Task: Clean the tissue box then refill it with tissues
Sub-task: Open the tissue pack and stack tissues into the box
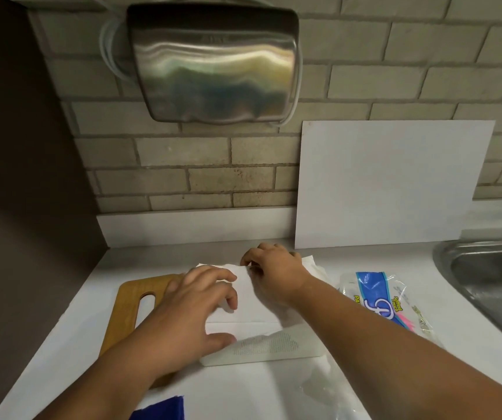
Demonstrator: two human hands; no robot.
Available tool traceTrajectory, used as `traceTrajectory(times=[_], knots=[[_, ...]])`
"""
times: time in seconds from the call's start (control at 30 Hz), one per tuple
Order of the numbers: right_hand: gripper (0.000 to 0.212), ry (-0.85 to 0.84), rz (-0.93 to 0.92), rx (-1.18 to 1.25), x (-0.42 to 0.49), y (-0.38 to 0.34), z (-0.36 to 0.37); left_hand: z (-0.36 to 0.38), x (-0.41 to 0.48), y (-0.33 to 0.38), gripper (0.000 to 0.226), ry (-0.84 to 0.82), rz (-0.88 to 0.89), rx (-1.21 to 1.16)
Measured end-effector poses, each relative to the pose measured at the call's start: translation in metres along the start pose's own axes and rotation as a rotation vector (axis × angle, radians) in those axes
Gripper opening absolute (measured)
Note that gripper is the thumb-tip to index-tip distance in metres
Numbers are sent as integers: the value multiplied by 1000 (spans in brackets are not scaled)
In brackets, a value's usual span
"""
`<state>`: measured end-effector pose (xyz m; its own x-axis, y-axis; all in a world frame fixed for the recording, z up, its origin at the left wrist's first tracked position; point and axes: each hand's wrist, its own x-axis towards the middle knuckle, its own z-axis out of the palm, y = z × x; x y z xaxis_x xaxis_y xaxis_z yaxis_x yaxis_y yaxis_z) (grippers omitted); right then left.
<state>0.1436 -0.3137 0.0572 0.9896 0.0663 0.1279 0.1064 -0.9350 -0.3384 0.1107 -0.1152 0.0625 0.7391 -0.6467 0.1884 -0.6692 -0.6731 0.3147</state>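
Observation:
A white tissue box (269, 348) with a dotted front panel stands on the white counter, in the middle of the head view. A stack of white tissues (255, 307) lies in its top. My left hand (195, 310) presses on the stack's left side, thumb against the box's front left corner, fingers spread on the paper. My right hand (274, 272) is curled at the far edge of the stack and pinches the tissues there. The box's lid, a flat wooden piece with a slot (136, 301), lies left of the box, partly under my left arm.
A torn blue-and-clear tissue wrapper (386, 301) lies right of the box. A steel sink (498, 280) is at far right. A white board (386, 183) leans on the brick wall. A metal hand dryer (216, 62) hangs above. A blue cloth (161, 409) sits at the near edge.

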Motion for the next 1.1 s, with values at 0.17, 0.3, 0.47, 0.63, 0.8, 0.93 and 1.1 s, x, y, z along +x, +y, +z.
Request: traceTrajectory(times=[0.17,0.3,0.47,0.63,0.8,0.93,1.1], knots=[[26,74,-33,87,-6,5,0,1,1,1,45,-72,61,73],[25,108,-30,118,-8,8,-1,4,5,-2,25,-74,89,37],[25,104,-24,156,-12,15,-1,3,9,-6,9,-37,-40,-168],[30,107,-17,19,-16,18,-2,3,15,-2,26,17,-66,-64],[43,68,64,-135,-34,9,-10,9,35,-7,60,-9,-64,133],[43,15,83,-198,-56,26,-13,17,44,-16,60,-147,-143,194],[42,76,379,-40,-46,67,-29,15,62,-23,50,3,-259,79]])
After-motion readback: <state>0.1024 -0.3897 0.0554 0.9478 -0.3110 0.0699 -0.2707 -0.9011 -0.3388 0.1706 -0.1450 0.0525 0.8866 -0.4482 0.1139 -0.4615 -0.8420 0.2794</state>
